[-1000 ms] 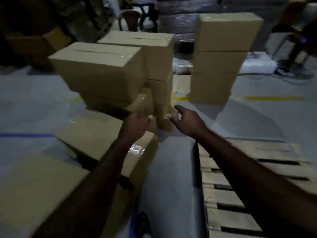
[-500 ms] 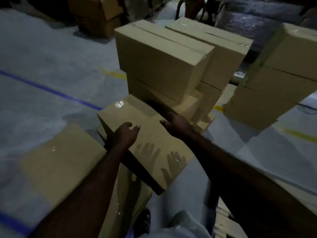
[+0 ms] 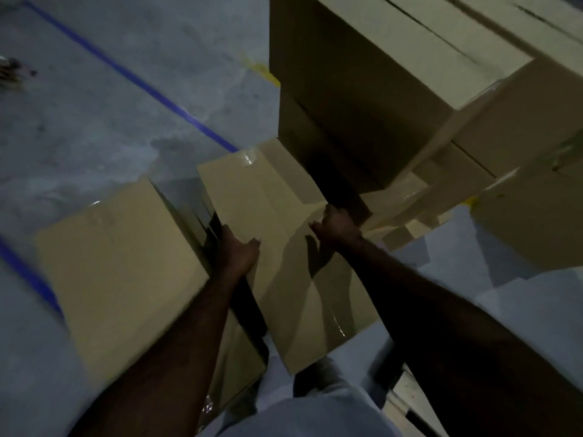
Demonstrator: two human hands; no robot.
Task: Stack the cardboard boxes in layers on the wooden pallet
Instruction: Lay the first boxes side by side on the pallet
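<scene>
One blue line (image 3: 126,74) runs slantwise across the grey floor (image 3: 79,127) at the far left. Right of it a left box (image 3: 116,272) lies flat on the floor, blurred. Just beside that, the left hand (image 3: 236,253) grips the left edge of the box (image 3: 268,197), its fingers curled down over the side and its thumb on top. This box sits between the left box and the stack (image 3: 362,89); whether it rests on anything beneath, I cannot tell. The right hand (image 3: 337,222) grips its far right edge, fingers curled over into shadow against the foot of the stack, which rises in tiers to the upper right. At the lower right a little of the pallet (image 3: 407,395) shows under the right arm, apart from the box.
</scene>
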